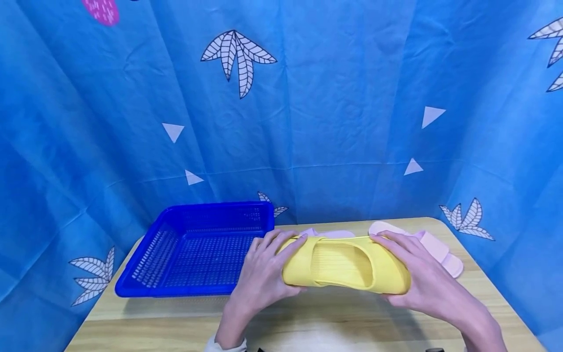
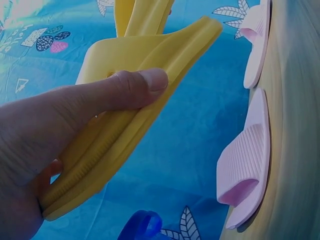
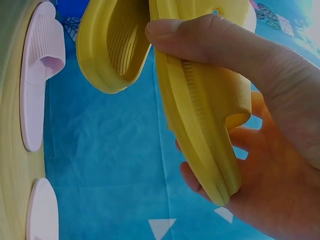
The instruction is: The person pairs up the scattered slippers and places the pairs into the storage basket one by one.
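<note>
Two yellow slippers are held up above the table, their soles apparently overlapping at the middle in the head view. My left hand (image 1: 264,269) grips the left yellow slipper (image 1: 298,264), and its thumb (image 2: 135,90) presses along the side of the sole. Gripped in my right hand (image 1: 424,278) is the right yellow slipper (image 1: 391,268); the thumb (image 3: 185,35) lies across its sole edge. Behind them, two pink slippers rest on the table: one (image 1: 338,233) is partly hidden by the yellow pair, the other (image 1: 435,244) lies beyond my right hand.
A blue perforated plastic basket (image 1: 140,288) stands on the left of the wooden table (image 1: 176,327), close to my left hand. A blue curtain (image 1: 330,122) with leaf and triangle prints hangs behind and along both sides of the table.
</note>
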Action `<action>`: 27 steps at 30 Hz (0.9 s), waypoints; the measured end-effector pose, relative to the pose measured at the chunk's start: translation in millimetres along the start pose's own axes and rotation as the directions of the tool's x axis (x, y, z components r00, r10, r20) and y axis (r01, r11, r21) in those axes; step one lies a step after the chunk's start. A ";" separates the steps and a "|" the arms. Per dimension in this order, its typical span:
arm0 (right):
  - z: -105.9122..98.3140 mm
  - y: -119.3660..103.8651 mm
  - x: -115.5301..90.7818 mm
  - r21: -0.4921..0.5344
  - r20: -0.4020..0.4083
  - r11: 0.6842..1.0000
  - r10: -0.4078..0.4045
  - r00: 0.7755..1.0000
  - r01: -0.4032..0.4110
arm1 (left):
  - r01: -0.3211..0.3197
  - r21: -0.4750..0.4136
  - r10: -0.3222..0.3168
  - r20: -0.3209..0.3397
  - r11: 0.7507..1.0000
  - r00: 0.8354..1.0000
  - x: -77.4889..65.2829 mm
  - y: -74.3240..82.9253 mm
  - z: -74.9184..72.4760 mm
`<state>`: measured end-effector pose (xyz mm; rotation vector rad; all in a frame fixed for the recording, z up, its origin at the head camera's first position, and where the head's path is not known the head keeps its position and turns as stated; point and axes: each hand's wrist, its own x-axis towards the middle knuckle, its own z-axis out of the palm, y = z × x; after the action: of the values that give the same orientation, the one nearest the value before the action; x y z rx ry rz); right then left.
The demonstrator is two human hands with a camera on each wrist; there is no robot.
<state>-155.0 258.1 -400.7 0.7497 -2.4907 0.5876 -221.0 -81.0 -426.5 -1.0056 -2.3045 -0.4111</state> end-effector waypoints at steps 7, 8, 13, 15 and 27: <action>7.1 -1.4 4.0 0.014 -0.013 1.000 -0.010 1.000 0.010 | 0.022 -0.035 -0.021 0.016 0.999 1.000 0.1 2.1 -0.7; 8.2 -1.9 4.8 0.018 -0.012 1.000 -0.009 1.000 0.010 | 0.019 -0.039 -0.018 0.013 0.999 1.000 0.3 2.4 -0.1; 10.5 -3.7 6.8 0.013 -0.015 1.000 0.010 1.000 -0.009 | 0.011 -0.033 -0.011 -0.008 0.999 1.000 0.9 3.5 2.1; 11.2 -4.3 7.2 0.021 -0.019 1.000 0.014 1.000 -0.014 | 0.015 -0.038 -0.016 -0.011 0.999 1.000 0.8 3.9 2.0; 17.3 -6.1 7.9 0.037 -0.036 0.999 -0.016 0.999 0.017 | 0.019 -0.085 -0.020 -0.003 0.996 1.000 2.1 8.0 2.7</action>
<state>-162.5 241.5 -408.6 0.7668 -2.4449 0.6380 -217.2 -73.1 -427.0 -1.0228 -2.3116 -0.5226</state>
